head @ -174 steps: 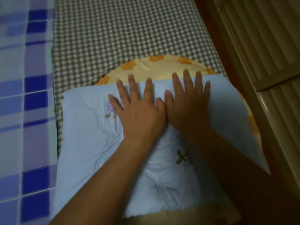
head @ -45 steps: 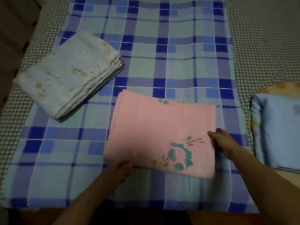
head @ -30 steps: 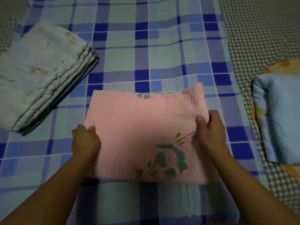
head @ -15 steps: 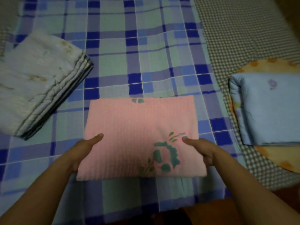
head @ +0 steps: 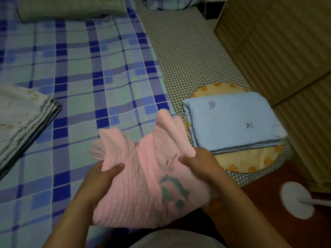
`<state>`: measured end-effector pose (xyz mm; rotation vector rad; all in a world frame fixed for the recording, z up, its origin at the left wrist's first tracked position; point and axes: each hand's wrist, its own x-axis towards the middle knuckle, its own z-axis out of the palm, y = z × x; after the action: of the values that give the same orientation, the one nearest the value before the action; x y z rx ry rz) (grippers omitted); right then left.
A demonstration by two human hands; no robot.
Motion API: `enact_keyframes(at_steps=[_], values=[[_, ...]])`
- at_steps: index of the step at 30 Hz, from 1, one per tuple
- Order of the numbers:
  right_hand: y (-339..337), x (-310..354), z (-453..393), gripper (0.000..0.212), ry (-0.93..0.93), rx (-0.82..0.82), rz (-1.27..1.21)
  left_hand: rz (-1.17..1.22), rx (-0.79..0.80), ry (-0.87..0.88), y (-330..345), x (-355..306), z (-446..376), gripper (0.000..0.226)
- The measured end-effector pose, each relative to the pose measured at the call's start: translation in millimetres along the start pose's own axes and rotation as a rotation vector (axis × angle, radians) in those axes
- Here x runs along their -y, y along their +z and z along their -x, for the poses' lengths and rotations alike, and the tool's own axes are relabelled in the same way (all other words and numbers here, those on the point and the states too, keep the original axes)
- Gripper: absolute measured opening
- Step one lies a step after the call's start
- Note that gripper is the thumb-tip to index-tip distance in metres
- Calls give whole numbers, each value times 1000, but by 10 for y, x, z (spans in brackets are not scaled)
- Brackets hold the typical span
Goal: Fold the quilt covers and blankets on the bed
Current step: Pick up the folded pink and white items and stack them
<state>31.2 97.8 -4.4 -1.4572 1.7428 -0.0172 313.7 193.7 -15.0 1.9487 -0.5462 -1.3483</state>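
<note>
A folded pink blanket (head: 143, 185) with a green flower print is lifted off the blue plaid sheet (head: 89, 83), sagging in the middle. My left hand (head: 102, 178) grips its left edge, thumb on top. My right hand (head: 200, 161) grips its right edge near the print. A folded light blue quilt cover (head: 232, 120) lies to the right on a round orange-dotted cushion (head: 238, 161). A folded white floral blanket (head: 21, 111) lies at the left.
A green folded blanket (head: 71, 8) lies at the head of the bed. Grey checked bedding (head: 189, 51) runs along the right side. A wooden slatted wall (head: 277, 42) stands beyond it. A white round fan base (head: 295, 201) sits on the red floor.
The pink blanket, flat on the plaid sheet half a second ago, is now lifted and carried rightwards in both hands. The view has swung to the right.
</note>
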Motion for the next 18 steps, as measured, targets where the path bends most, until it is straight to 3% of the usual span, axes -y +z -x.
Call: enact_keyframes(at_steps=[5,8,11,14,18], values=[[-1805,-427,-455,30,-142,-216,-116,269,23,144,1317,-1084,81,32],[-2935,-843,-711,38,-200,-332,-244,364,68,197,1994,-1638,22,34],[-3833,-1300,-1090,29,-202,-308,-473,450,131,210,2550,-1872,-185,45],[-4152,-1947,-1786,31,-84,-185,-567,466,146,102,3201,-1673,-621,46],[-3584,-3209,-2942,66,176,-11,-464,347,131,-150,4108,-828,-1404,37]])
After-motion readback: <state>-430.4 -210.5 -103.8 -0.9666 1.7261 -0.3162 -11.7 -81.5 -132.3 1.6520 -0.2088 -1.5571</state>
